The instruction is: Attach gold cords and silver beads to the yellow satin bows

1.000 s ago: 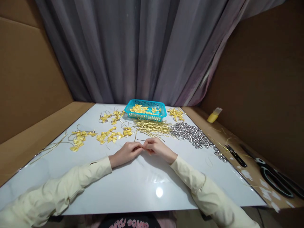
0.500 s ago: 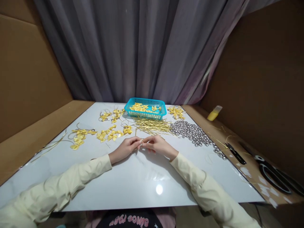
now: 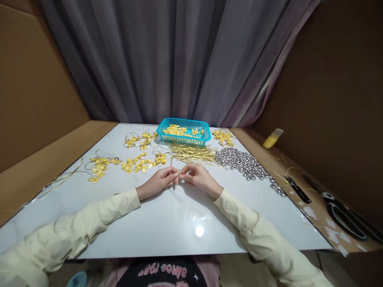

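Left hand (image 3: pixel 158 184): your fingers are pinched on one end of a thin gold wire strip (image 3: pixel 179 172), knuckles low over the white surface (image 3: pixel 179 223).
Right hand (image 3: pixel 199 179): its fingers are pinched on the other end of that strip, fingertips almost touching the left ones.
Strip: it sits between your two hands at mid-surface, just near of the pile of gold strips (image 3: pixel 193 153); it is too thin to see its shape.
Doing it well: I'd judge short, close pinches right for so fine a piece; rest your wrists on the surface and work slowly so it does not kink or slip.
Around you: yellow ribbon bows (image 3: pixel 140 164) lie far left, a turquoise basket (image 3: pixel 184 137) holds more bows at the far edge, silver bells (image 3: pixel 243 163) spread to the right, scissors (image 3: pixel 344 211) lie on the brown board.
Change: against the earlier frames, both hands keep the same pinch and sit slightly farther from you; nothing else has shifted.
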The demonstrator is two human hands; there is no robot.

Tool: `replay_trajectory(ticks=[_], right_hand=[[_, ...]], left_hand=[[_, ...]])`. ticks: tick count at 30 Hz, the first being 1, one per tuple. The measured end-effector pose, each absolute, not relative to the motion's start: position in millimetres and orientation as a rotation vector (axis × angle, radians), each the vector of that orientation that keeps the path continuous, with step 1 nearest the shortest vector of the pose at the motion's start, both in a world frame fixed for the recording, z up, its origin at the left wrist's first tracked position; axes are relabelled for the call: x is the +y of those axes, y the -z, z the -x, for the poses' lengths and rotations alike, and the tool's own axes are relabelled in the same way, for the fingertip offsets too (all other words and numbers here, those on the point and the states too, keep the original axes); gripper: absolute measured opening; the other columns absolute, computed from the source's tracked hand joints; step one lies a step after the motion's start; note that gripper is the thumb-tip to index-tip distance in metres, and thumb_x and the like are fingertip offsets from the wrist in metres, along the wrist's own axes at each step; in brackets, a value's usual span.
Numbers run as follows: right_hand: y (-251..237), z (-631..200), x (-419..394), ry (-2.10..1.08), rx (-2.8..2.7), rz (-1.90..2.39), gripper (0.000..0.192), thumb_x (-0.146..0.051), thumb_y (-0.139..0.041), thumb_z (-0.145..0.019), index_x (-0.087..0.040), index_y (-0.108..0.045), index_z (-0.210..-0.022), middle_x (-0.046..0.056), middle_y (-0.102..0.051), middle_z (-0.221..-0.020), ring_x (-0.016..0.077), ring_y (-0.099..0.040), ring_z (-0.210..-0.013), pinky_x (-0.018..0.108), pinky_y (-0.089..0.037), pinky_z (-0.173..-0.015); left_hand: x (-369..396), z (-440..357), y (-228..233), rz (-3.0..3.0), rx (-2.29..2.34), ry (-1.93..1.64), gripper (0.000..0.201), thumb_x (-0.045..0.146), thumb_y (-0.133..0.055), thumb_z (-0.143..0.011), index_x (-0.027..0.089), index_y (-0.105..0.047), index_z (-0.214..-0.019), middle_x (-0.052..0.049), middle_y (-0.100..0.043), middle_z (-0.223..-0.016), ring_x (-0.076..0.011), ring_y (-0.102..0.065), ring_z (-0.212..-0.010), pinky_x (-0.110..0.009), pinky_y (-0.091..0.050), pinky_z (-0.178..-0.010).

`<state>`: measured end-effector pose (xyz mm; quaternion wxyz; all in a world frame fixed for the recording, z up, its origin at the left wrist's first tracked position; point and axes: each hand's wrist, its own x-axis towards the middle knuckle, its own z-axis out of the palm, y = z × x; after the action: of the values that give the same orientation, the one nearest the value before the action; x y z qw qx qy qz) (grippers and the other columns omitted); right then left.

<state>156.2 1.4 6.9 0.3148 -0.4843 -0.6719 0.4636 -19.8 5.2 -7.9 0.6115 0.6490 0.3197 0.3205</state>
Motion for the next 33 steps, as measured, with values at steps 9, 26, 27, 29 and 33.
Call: replay_trajectory(ticks=[9, 26, 27, 29, 33], right_hand=[[-3, -157, 3, -1.168, -1.776, 1.287, 0.014, -0.024, -0.062, -0.074, -0.016, -0.057, -0.083, -0.004, -0.055, -0.056, 0.0065, -0.047, -0.043, 0.017, -0.033, -0.041], [-9, -156, -1, -1.039, -1.984, 1.322, 0.019, -0.026, -0.058, -0.079, -0.014, -0.065, -0.092, -0.002, -0.058, -0.054, 0.0071, -0.046, -0.044, 0.018, -0.035, -0.046], [-9, -156, -1, -1.023, -2.004, 1.320, 0.017, -0.026, -0.057, -0.079, -0.013, -0.066, -0.088, -0.002, -0.057, -0.052, 0.0069, -0.045, -0.043, 0.018, -0.035, -0.046], [-9, -158, 0, -0.981, -2.047, 1.317, 0.018, -0.026, -0.056, -0.080, -0.013, -0.067, -0.076, -0.003, -0.053, -0.045, 0.0069, -0.043, -0.042, 0.018, -0.035, -0.047], [-13, -164, 2, -0.859, -2.123, 1.306, 0.021, -0.021, -0.054, -0.081, -0.013, -0.063, -0.064, -0.002, -0.051, -0.043, 0.0081, -0.043, -0.043, 0.019, -0.033, -0.049]], left_hand=[[8, 21, 6, -1.510, 0.849, -0.782, 0.030, 0.039, -0.055, -0.081, 0.010, -0.058, -0.073, 0.003, -0.049, -0.056, -0.0033, -0.027, -0.040, -0.019, -0.018, -0.039], [7, 21, 6, -1.524, 0.873, -0.785, 0.031, 0.042, -0.058, -0.077, 0.011, -0.060, -0.076, 0.002, -0.057, -0.057, -0.0036, -0.031, -0.040, -0.018, -0.021, -0.039], [7, 22, 7, -1.517, 0.863, -0.772, 0.031, 0.042, -0.058, -0.077, 0.011, -0.060, -0.079, 0.002, -0.057, -0.056, -0.0037, -0.031, -0.040, -0.018, -0.021, -0.039], [7, 22, 7, -1.496, 0.848, -0.747, 0.031, 0.041, -0.058, -0.077, 0.011, -0.059, -0.085, 0.001, -0.057, -0.057, -0.0034, -0.030, -0.039, -0.017, -0.019, -0.038], [7, 22, 5, -1.447, 0.822, -0.712, 0.034, 0.037, -0.057, -0.078, 0.013, -0.050, -0.102, 0.002, -0.059, -0.057, -0.0031, -0.029, -0.037, -0.016, -0.018, -0.038]])
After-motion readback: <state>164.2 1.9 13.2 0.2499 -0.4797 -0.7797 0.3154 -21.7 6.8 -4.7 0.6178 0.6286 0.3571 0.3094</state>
